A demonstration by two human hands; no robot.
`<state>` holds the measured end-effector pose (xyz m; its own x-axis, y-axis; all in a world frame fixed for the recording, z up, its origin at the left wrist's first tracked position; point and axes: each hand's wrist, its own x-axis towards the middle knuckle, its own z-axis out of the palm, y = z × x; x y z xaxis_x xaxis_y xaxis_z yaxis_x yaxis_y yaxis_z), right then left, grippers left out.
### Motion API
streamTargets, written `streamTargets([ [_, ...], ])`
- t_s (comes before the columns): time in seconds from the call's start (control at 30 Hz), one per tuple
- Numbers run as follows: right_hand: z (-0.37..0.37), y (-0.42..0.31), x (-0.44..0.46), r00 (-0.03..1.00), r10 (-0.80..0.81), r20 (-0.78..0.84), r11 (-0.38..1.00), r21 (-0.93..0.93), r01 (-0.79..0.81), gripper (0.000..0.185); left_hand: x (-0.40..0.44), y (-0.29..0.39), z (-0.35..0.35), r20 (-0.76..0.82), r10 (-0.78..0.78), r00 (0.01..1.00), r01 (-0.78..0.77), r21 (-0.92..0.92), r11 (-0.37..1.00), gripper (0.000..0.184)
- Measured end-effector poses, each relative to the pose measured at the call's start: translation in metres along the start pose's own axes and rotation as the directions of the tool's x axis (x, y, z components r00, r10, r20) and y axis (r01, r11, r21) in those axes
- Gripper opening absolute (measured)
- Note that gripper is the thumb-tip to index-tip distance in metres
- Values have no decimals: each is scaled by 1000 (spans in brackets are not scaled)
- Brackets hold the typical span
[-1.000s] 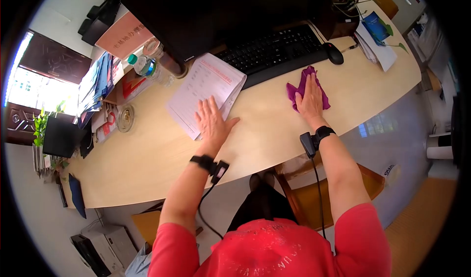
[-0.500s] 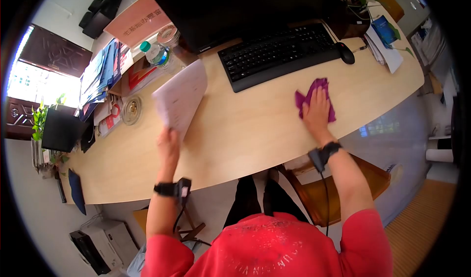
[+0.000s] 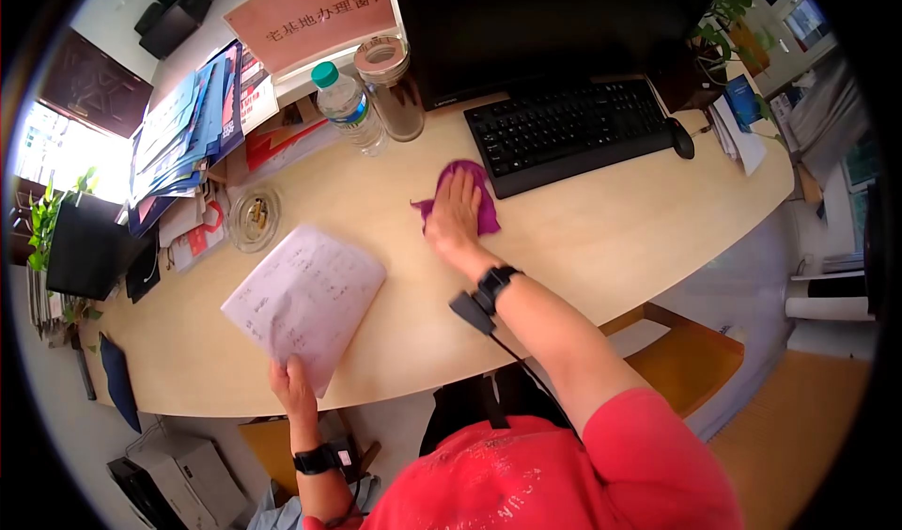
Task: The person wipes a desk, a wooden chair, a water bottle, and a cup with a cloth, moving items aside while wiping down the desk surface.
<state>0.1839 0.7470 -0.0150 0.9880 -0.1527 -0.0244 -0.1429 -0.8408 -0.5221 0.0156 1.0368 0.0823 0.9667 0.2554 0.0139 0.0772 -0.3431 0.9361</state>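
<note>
My left hand (image 3: 296,388) pinches the lower edge of a sheet of paper (image 3: 310,290) with handwriting on it, thumb on top. The sheet is held low over the front left of the desk; I cannot tell whether it touches the surface. My right hand (image 3: 456,215) lies flat with fingers stretched out, pressing a crumpled purple cloth (image 3: 487,212) onto the desk. That cloth is just left of the black keyboard (image 3: 573,131). Part of it is hidden beneath the palm. Both wrists wear black bands with cabled devices.
Behind the paper stand a glass ashtray (image 3: 255,220) with butts, a water bottle (image 3: 349,107) and a lidded jar (image 3: 395,93). Folders (image 3: 188,126) pile up at the left. A monitor (image 3: 554,23), a mouse (image 3: 680,139) and a pink sign (image 3: 310,18) are at the back.
My right hand has slid the purple cloth left across the desk, to beside the keyboard. My left hand has come nearer to me, and the paper has tilted down from upright to nearly flat.
</note>
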Motion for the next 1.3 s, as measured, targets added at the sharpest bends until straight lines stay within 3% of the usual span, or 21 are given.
streamTargets([
  [0.1, 11, -4, 61, 991, 32, -133, 999, 19, -30, 60, 4, -1, -17, 58, 3, 998, 1, -70, 998, 23],
  [0.27, 25, 0, 135, 936, 55, -347, 993, -81, -89, 54, 5, -2, -29, 2, 7, 1000, -7, -14, 1000, 17],
  [0.33, 13, -3, 151, 964, 73, -257, 986, -129, -109, 53, 4, -3, -34, 15, 26, 1000, -26, 18, 999, 15],
  [0.43, 15, 4, 147, 978, 45, -201, 985, -153, -76, 55, 0, -12, -56, 108, -98, 989, 89, 83, 993, 21],
  [0.53, 22, -1, 98, 963, 39, -267, 972, -214, -99, 63, 2, -17, -62, 64, -137, 988, 141, -48, 989, 21],
  [0.6, 20, -25, 52, 988, 59, -146, 954, -284, -99, 65, 7, -5, -62, 6, -106, 994, 106, -117, 987, 22],
  [0.63, 29, -33, 30, 993, -43, -113, 945, -326, 4, 66, 9, 0, -63, -18, -92, 996, 88, -147, 985, 22],
  [0.7, 40, -54, -1, 965, -264, 1, 958, -112, 262, 63, 18, -2, -68, -85, -49, 995, 33, -173, 984, 23],
  [0.73, 50, -59, -16, 883, -468, -38, 881, -98, 463, 60, 22, -4, -71, -116, -29, 993, 7, -185, 983, 24],
  [0.77, 43, -69, -35, 783, -622, -15, 769, -202, 607, 56, 28, -4, -73, -125, -21, 992, -6, -207, 978, 25],
  [0.87, 19, -59, -75, 718, -695, 25, 717, 91, 691, 56, 41, 3, -80, -94, 5, 996, -25, -206, 978, 26],
  [0.93, -8, -21, -94, 726, -684, 72, 730, 51, 682, 58, 47, 13, -82, -81, 17, 997, -33, -192, 981, 26],
  [1.0, -44, 33, -100, 865, -501, 1, 860, 115, 498, 59, 49, 19, -80, -71, 18, 997, -31, -188, 982, 27],
  [1.03, -51, 73, -105, 878, -457, -143, 888, -138, 440, 59, 49, 19, -79, -41, 24, 999, -31, -195, 980, 27],
  [1.1, -84, 139, -109, 933, -213, -291, 962, -231, 147, 54, 48, 12, -81, 32, 6, 999, 0, -198, 980, 29],
  [1.17, -107, 182, -106, 949, -31, -312, 903, -416, -108, 58, 43, 6, -86, 77, 3, 997, 11, -176, 984, 30],
  [1.27, -92, 189, -92, 896, 157, -416, 780, -504, -371, 63, 37, 3, -80, 63, 22, 998, -12, -145, 989, 31],
  [1.3, -90, 168, -90, 928, 178, -328, 834, -451, -319, 60, 35, 8, -73, 36, 29, 999, -24, -140, 990, 31],
])
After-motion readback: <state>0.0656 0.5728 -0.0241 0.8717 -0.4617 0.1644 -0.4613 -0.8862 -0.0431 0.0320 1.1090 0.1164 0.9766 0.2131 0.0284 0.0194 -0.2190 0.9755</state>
